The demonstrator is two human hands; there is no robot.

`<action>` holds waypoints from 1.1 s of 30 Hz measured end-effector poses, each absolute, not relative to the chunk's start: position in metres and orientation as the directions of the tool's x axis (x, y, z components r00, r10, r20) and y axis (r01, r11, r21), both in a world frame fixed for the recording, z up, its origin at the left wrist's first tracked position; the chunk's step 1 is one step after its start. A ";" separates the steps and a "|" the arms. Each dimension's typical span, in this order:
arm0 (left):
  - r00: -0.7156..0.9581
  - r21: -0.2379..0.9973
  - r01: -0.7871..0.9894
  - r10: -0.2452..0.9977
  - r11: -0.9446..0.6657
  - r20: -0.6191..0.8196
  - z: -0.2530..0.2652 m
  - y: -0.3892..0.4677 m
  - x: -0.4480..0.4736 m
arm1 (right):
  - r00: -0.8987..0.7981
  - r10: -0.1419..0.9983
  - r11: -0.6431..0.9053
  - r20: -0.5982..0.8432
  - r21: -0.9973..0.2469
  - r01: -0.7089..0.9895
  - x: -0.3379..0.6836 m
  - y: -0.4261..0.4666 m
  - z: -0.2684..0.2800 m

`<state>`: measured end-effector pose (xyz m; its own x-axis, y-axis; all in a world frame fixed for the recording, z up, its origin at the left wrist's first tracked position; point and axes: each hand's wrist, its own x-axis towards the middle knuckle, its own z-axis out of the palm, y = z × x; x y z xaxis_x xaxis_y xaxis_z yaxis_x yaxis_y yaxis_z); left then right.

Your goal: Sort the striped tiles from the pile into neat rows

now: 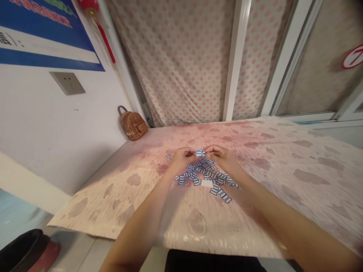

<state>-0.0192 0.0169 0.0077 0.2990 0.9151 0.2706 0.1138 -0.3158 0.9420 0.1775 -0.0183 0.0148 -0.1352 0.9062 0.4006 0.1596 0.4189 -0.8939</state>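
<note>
My left hand and my right hand are raised close together over the far side of a scattered pile. Between them, pinched at its two ends, is a small white label piece with blue borders. Under and in front of the hands lies a loose pile of similar blue-bordered labels, some joined in short strips. A plain white rectangle lies at the near side of the pile. One label strip lies nearest to me, and a small piece sits apart beyond my left wrist.
A patterned cloth covers the table. A small brown backpack-shaped bag stands at the far left corner by the wall. Behind the table hangs a dotted curtain. A dark bin stands on the floor at lower left.
</note>
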 end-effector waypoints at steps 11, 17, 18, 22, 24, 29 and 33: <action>0.237 0.951 0.027 0.927 -0.307 0.292 0.025 -0.005 -0.011 | -0.114 0.913 0.406 0.392 -0.901 0.151 0.177 -0.015 0.007; 0.217 0.968 0.006 0.945 -0.252 0.244 0.030 -0.008 -0.010 | -0.071 0.930 0.367 0.360 -0.918 0.153 0.176 -0.018 0.009; 0.215 0.970 0.001 0.947 -0.245 0.239 0.031 -0.009 -0.010 | -0.064 0.933 0.359 0.353 -0.921 0.151 0.176 -0.018 0.010; 0.223 0.973 -0.012 0.948 -0.229 0.225 0.032 -0.010 -0.010 | -0.053 0.932 0.363 0.359 -0.916 0.174 0.175 -0.022 0.014; 0.223 0.973 -0.017 0.948 -0.231 0.229 0.032 -0.010 -0.009 | -0.053 0.932 0.363 0.359 -0.911 0.198 0.175 -0.024 0.016; 0.206 0.966 -0.014 0.944 -0.260 0.257 0.028 -0.011 -0.006 | -0.044 0.928 0.370 0.370 -0.906 0.204 0.176 -0.024 0.017; 0.212 0.960 -0.033 0.936 -0.280 0.280 0.022 -0.009 -0.004 | -0.044 0.922 0.386 0.386 -0.897 0.214 0.175 -0.022 0.015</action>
<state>-0.0039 -0.0090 0.0219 0.2116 0.9364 0.2801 -0.0332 -0.2796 0.9596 0.1755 -0.0223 0.0146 -0.0443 0.9215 0.3858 0.2142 0.3860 -0.8973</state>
